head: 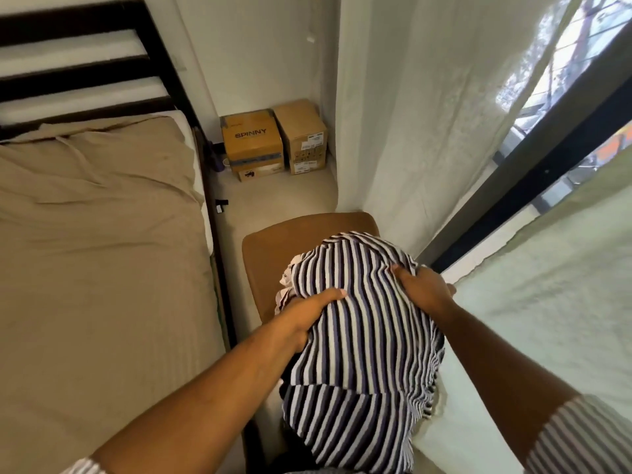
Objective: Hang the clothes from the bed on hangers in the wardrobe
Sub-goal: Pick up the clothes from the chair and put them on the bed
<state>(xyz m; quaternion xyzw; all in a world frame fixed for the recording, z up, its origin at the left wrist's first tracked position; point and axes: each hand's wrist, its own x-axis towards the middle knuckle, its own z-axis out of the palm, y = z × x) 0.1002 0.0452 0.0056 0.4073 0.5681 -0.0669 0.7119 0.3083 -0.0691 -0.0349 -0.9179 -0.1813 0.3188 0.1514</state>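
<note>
Tan sheeting covers the bed (102, 251) at the left, and white curtains (427, 114) hang at the right. Between them a bundle of clothes (366, 343), wrapped in blue-and-white striped cloth, is over the brown chair (273, 248). Cardboard boxes (253, 142) stand in the far corner. The left grip (307, 316) clutches the bundle's left side, thumb on top. The right grip (424, 289) curls round its right side.

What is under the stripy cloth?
A pale cloth peeks out beneath the stripy cloth, above a brown chair. The left hand and right hand hold it; anything else underneath is covered.
</note>
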